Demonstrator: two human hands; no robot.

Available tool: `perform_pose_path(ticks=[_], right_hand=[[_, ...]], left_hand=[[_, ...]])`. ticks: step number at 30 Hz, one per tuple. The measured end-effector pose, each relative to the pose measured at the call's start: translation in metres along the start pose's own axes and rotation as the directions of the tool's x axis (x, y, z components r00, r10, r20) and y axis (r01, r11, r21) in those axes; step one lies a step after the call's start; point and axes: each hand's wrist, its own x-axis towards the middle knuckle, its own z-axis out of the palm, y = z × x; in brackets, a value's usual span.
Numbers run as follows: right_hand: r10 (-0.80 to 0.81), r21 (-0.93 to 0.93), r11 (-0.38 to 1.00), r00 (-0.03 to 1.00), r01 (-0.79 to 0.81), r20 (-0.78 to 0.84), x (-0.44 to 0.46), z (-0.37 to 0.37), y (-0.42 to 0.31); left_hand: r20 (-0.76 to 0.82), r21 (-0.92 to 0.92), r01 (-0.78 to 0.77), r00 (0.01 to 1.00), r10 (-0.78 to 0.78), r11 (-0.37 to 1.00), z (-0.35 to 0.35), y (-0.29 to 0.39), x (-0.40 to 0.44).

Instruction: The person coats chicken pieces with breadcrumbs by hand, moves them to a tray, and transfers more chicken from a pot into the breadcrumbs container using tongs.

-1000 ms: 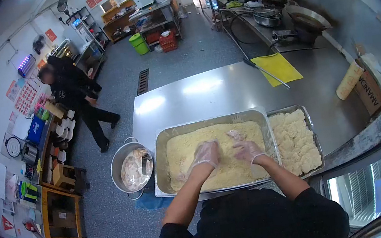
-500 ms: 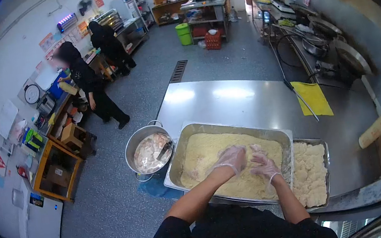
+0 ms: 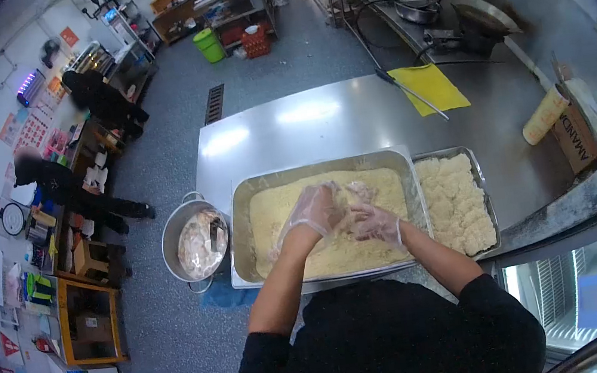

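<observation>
Both my hands wear clear plastic gloves and work in a deep metal pan of pale yellow breading crumbs. My left hand presses down near the pan's middle; its fingers are mostly hidden. Just to its right is my right hand, fingers apart and reaching left over the crumbs. A pale pinkish, crumb-dusted piece lies just beyond my hands. Left of the pan stands a metal pot with raw, pinkish-white pieces in liquid and a dark-handled utensil.
Right of the pan, a shallow tray bears coated pieces. Farther back on the steel table are a yellow cloth and a long metal tool. A cardboard box stands at right. Two people in black work along the left wall.
The camera view has shifted, so the room sits farther left and higher. My hands have drawn closer together in the crumbs, and the pinkish piece now shows beyond them.
</observation>
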Motion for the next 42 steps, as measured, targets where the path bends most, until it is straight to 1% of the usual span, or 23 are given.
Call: perform_pose_path(ticks=[4, 6, 7, 9, 10, 12, 14, 16, 17, 19, 20, 22, 25, 27, 30, 32, 34, 36, 37, 38, 40, 41, 42], right_hand=[[0.015, 0.017, 1.0, 1.0, -0.015, 0.003, 0.014, -0.013, 0.01], [-0.102, -0.169, 0.98, 0.995, 0.104, 0.02, 0.023, -0.026, 0.028], [-0.097, -0.151, 0.984, 0.995, 0.098, 0.015, 0.018, -0.019, 0.027], [-0.076, -0.071, 0.994, 0.996, 0.078, 0.04, 0.006, 0.0, 0.013], [-0.081, -0.053, 0.995, 0.996, 0.082, 0.025, 0.004, 0.009, 0.007], [-0.188, -0.003, 0.982, 0.976, 0.189, -0.108, 0.003, 0.027, 0.009], [-0.129, -0.376, 0.926, 0.958, 0.024, -0.257, 0.028, 0.02, 0.022], [-0.187, -0.477, 0.879, 0.914, -0.009, -0.361, 0.006, 0.053, -0.003], [-0.185, -0.452, 0.892, 0.901, -0.014, -0.392, 0.007, 0.054, -0.007], [-0.266, -0.721, 0.686, 0.888, -0.099, -0.375, 0.009, 0.048, -0.01], [-0.256, -0.704, 0.701, 0.883, -0.111, -0.394, 0.013, 0.042, -0.008], [-0.469, -0.782, 0.623, 0.814, 0.031, -0.342, 0.007, 0.025, -0.009], [-0.522, -0.807, 0.587, 0.791, 0.063, -0.318, -0.047, 0.026, -0.053], [-0.483, -0.777, 0.626, 0.815, 0.066, -0.32, -0.081, 0.006, -0.075], [-0.41, -0.685, 0.725, 0.844, 0.072, -0.345, -0.12, -0.068, -0.086], [-0.349, -0.694, 0.717, 0.829, -0.065, -0.437, -0.159, -0.103, -0.116], [-0.358, -0.789, 0.588, 0.819, -0.175, -0.448, -0.181, -0.151, -0.14], [-0.294, -0.719, 0.662, 0.81, -0.21, -0.508, -0.192, -0.198, -0.158], [-0.287, -0.732, 0.648, 0.823, -0.21, -0.49, -0.189, -0.228, -0.165], [-0.302, -0.764, 0.579, 0.796, -0.283, -0.524, -0.179, -0.262, -0.167], [-0.316, -0.791, 0.501, 0.777, -0.351, -0.544, -0.162, -0.294, -0.17], [-0.374, -0.881, 0.252, 0.8, -0.4, -0.47, -0.152, -0.301, -0.173], [-0.406, -0.903, -0.011, 0.828, -0.429, -0.388, -0.144, -0.308, -0.174]], left_hand=[[0.1, -0.035, -0.012, 0.995, 0.015, 0.999, -0.008, 0.006, -0.001], [0.24, -0.111, -0.022, 0.97, 0.048, 0.994, -0.017, 0.008, -0.002], [0.259, -0.109, -0.019, 0.965, 0.047, 0.994, -0.021, 0.008, -0.005], [0.14, -0.057, -0.065, 0.988, 0.073, 0.996, -0.031, 0.001, -0.011], [0.159, -0.057, -0.078, 0.984, 0.086, 0.995, -0.03, -0.009, -0.012], [0.062, -0.122, -0.035, 0.997, 0.043, 0.992, -0.017, -0.03, -0.012], [0.155, -0.179, 0.201, 0.972, -0.174, 0.963, -0.007, -0.045, -0.01], [0.061, -0.086, 0.138, 0.989, -0.133, 0.987, -0.007, -0.046, -0.011], [0.091, -0.085, 0.113, 0.99, -0.105, 0.99, -0.004, -0.053, -0.005], [0.11, -0.093, 0.219, 0.972, -0.209, 0.971, 0.008, -0.058, 0.003], [0.135, -0.09, 0.212, 0.971, -0.199, 0.973, 0.009, -0.053, 0.002], [0.059, -0.019, 0.217, 0.975, -0.215, 0.976, 0.006, -0.027, 0.004], [-0.007, -0.021, 0.199, 0.98, -0.199, 0.98, 0.019, -0.01, 0.019], [-0.054, 0.023, 0.222, 0.974, -0.22, 0.975, 0.022, 0.031, 0.031], [-0.015, -0.073, 0.198, 0.98, -0.199, 0.978, 0.047, 0.091, 0.062], [0.011, -0.278, 0.099, 0.995, -0.1, 0.955, 0.072, 0.131, 0.086], [0.185, -0.234, 0.291, 0.95, -0.251, 0.928, 0.092, 0.182, 0.116], [0.171, -0.183, 0.329, 0.939, -0.299, 0.927, 0.121, 0.215, 0.15], [0.239, -0.201, 0.321, 0.932, -0.272, 0.925, 0.151, 0.211, 0.174], [0.3, -0.224, 0.311, 0.924, -0.238, 0.924, 0.187, 0.202, 0.198], [0.178, -0.288, 0.393, 0.918, -0.354, 0.873, 0.239, 0.203, 0.231], [0.174, -0.289, 0.402, 0.915, -0.365, 0.869, 0.283, 0.181, 0.252], [0.135, -0.227, 0.315, 0.947, -0.291, 0.922, 0.339, 0.154, 0.27]])
